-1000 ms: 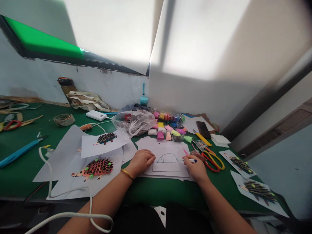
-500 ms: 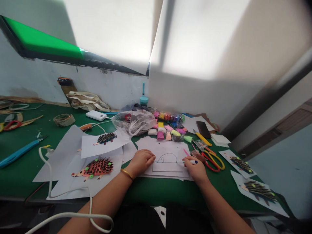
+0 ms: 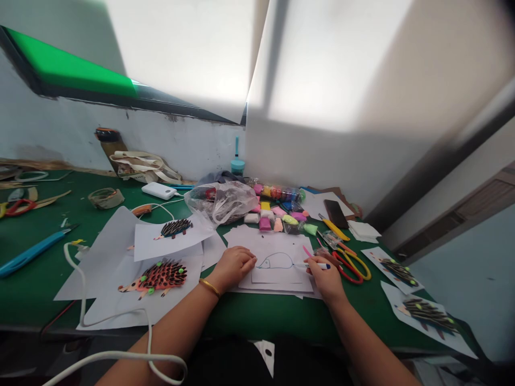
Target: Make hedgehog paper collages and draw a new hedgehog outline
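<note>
A white marker [image 3: 317,265] with a dark blue end is pinched in my right hand [image 3: 326,279]. Its tip meets the sheet near the right end of a hedgehog outline [image 3: 277,261], which has a pointed snout at left and a small eye. That drawing is on white paper [image 3: 257,244], stacked in several sheets with a smaller piece [image 3: 277,276] at the front. My left hand [image 3: 235,262] lies on the left part of the paper, fingers stretched toward the snout, holding nothing. A pink strip [image 3: 307,251] lies just beyond my right fingers.
Coloured clay packets [image 3: 277,220] and a plastic bag [image 3: 221,201] lie behind the paper. Scissors [image 3: 352,265], a yellow cutter [image 3: 335,227] and a phone [image 3: 335,213] are at right. Finished hedgehog pictures [image 3: 156,279] lie left; a white cable [image 3: 83,300] crosses the front left.
My right hand has shifted slightly right with the marker. A short line now extends from the right end of the outline. My left hand stays put.
</note>
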Available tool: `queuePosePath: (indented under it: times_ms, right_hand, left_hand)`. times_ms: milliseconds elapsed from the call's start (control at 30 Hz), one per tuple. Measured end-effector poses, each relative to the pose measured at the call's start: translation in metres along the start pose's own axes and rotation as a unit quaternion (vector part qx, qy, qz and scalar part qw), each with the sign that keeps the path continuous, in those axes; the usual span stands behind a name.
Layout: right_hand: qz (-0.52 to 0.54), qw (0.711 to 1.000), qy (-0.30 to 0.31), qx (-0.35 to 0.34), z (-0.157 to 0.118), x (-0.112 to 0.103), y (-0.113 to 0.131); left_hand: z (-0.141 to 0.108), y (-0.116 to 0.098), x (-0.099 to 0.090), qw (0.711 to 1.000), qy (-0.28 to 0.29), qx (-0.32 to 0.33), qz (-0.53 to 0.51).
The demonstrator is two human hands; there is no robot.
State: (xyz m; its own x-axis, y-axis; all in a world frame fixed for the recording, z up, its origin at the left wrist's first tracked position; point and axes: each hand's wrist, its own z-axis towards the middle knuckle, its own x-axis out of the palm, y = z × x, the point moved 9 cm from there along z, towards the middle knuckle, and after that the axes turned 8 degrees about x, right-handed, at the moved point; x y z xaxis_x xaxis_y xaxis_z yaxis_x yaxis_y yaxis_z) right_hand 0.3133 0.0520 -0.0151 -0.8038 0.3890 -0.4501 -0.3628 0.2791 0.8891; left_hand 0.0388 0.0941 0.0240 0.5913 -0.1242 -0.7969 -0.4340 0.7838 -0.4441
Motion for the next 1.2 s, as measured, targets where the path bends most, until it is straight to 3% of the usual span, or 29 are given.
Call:
queuePosePath:
  times_ms: [233, 500, 800, 1200]
  right_hand:
    - [0.022, 1.000, -0.015, -0.004, -0.002, -0.005, 0.001]
    - [0.056, 0.997, -0.011, -0.060, -0.008, -0.002, 0.020]
    - [0.046, 0.989, 0.118, -0.070, -0.036, 0.041, 0.031]
    - [0.011, 0.989, 0.128, -0.079, -0.039, 0.046, 0.032]
  left_hand:
    - [0.000, 0.001, 0.001, 1.000, 0.005, -0.004, 0.006]
    - [0.000, 0.000, 0.000, 1.000, -0.001, 0.001, 0.004]
    - [0.000, 0.001, 0.002, 1.000, 0.000, 0.006, 0.006]
    - [0.000, 0.000, 0.001, 1.000, 0.001, 0.002, 0.001]
